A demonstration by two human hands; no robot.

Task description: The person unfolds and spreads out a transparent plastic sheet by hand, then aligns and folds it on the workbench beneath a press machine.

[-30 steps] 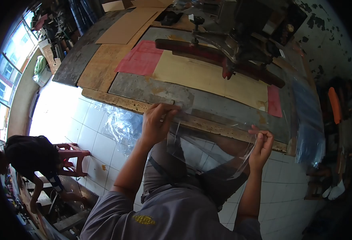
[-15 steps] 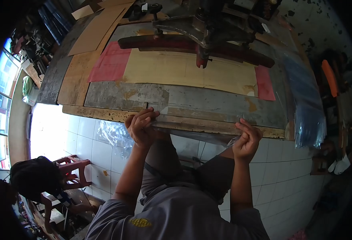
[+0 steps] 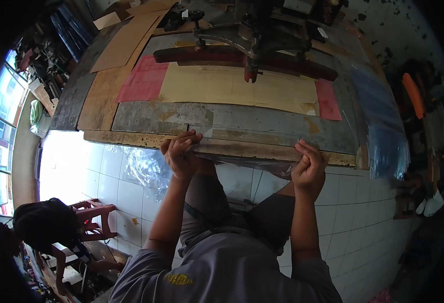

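At the front edge of the worktable, my left hand point(image 3: 181, 156) is closed on a clear plastic sheet point(image 3: 265, 164). My right hand point(image 3: 309, 165) pinches the other end of that sheet, and the film sags between them below the wooden edge strip point(image 3: 242, 148). Behind the hands lies a worn grey plate point(image 3: 181, 113). A long yellow sheet point(image 3: 232, 87) rests on it with a pink piece point(image 3: 144, 80) at the left end and another pink piece point(image 3: 328, 100) at the right. Above them hangs a dark red press bar point(image 3: 212, 55).
Crumpled clear plastic point(image 3: 146, 166) hangs below the table's edge, left of my left hand. A stack of clear bluish plastic point(image 3: 383, 126) drapes over the right side. Cardboard point(image 3: 128, 48) lies at the back left. On the left, a person point(image 3: 48, 224) is beside a red stool point(image 3: 98, 219).
Both hands keep their hold on the plastic sheet at the table edge, with little movement. The view has shifted slightly.
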